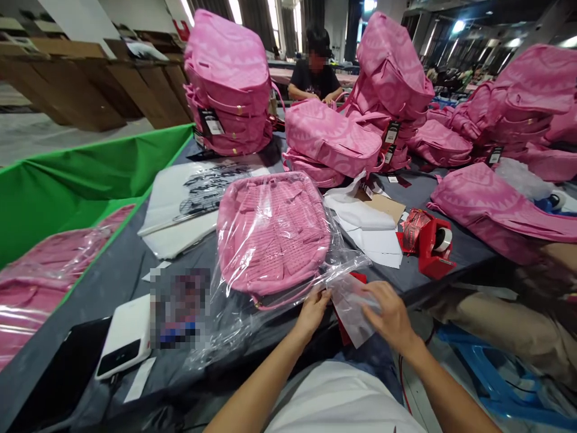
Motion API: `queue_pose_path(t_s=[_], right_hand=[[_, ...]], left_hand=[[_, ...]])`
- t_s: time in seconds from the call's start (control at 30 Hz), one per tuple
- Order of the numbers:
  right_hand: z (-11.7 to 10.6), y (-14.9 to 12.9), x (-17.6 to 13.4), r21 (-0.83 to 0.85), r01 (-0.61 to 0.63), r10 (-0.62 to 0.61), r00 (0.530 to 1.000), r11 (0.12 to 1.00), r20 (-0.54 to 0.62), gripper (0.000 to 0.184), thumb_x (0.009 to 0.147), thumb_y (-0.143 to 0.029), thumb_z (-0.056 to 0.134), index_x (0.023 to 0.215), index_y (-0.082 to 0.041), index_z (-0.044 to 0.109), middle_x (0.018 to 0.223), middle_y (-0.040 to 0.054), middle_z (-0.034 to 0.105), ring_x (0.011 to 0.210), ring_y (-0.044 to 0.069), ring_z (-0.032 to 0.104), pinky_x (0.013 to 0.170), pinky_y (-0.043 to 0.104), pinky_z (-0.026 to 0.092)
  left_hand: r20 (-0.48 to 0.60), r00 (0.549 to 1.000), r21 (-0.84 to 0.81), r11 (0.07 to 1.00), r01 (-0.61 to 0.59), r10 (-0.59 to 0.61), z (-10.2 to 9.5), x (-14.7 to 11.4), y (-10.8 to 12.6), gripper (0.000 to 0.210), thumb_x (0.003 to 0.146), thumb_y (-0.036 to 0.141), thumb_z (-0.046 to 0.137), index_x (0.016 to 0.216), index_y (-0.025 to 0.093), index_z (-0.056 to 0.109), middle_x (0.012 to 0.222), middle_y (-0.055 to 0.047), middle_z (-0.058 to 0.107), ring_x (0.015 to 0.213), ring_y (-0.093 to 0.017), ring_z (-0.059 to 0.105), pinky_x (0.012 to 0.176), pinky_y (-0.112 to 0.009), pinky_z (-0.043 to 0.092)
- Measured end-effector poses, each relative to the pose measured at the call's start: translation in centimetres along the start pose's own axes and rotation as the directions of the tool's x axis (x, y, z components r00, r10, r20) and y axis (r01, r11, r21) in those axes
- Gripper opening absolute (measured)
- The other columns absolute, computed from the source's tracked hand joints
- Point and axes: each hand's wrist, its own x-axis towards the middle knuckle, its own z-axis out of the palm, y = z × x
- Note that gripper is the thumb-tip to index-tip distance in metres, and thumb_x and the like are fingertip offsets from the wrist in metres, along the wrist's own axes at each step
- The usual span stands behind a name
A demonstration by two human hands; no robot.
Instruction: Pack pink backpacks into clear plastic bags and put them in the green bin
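Observation:
A pink backpack [274,234] lies flat in front of me inside a clear plastic bag [216,328], its ribbed padded side facing up. At the bag's near right edge, my left hand [313,310] pinches the plastic with curled fingers. To its right, my right hand [391,314] has its fingers bent against a translucent flap [352,310] of plastic at the bag's mouth. Something red shows under that flap. The fingertips of both hands are partly hidden.
Stacked pink backpacks [228,84] with tags line the table's far side. A red tape dispenser [435,246] and white papers [374,237] lie right; a white power bank [126,337] lies left. A green-lined bin [103,162] holds bagged backpacks. A co-worker [315,72] sits opposite.

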Motion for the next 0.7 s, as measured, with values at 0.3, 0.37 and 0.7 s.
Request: queue_pose_path(t_s=[0.3, 0.37, 0.7], right_hand=[[3.6, -0.1, 2.0, 0.138, -0.142, 0.133, 0.988, 0.98, 0.078, 0.054, 0.099, -0.057, 0.054, 0.135, -0.018, 0.062, 0.135, 0.0178, 0.065, 0.128, 0.032, 0.059, 0.112, 0.051, 0.046], [3.7, 0.0, 2.2, 0.22, -0.239, 0.201, 0.962, 0.946, 0.184, 0.056, 0.101, -0.061, 0.046, 0.133, -0.018, 0.064, 0.133, 0.0169, 0.067, 0.126, 0.031, 0.061, 0.11, 0.05, 0.048], [3.8, -0.6, 1.3, 0.423, -0.386, 0.252, 0.907, 0.82, 0.338, 0.051, 0.096, -0.059, 0.057, 0.126, -0.019, 0.068, 0.118, 0.0113, 0.071, 0.108, 0.026, 0.068, 0.092, 0.04, 0.058]], left_hand=[[0.023, 0.995, -0.121, 0.988, 0.095, -0.093, 0.2, -0.9, 1.0, 0.055, 0.055, 0.053, 0.095, 0.09, 0.015, 0.076, 0.092, -0.01, 0.078, 0.087, -0.023, 0.069, 0.083, -0.033, 0.051], [0.021, 0.994, -0.132, 0.985, 0.108, -0.106, -0.3, -1.1, 1.6, 0.054, 0.055, 0.052, 0.095, 0.089, 0.015, 0.077, 0.092, -0.009, 0.078, 0.089, -0.022, 0.069, 0.087, -0.032, 0.051], [0.043, 0.999, -0.192, 0.981, 0.013, -0.005, -0.7, -3.9, 2.4, 0.047, 0.072, 0.05, 0.082, 0.106, 0.019, 0.077, 0.123, -0.011, 0.074, 0.128, -0.034, 0.061, 0.112, -0.044, 0.048]])
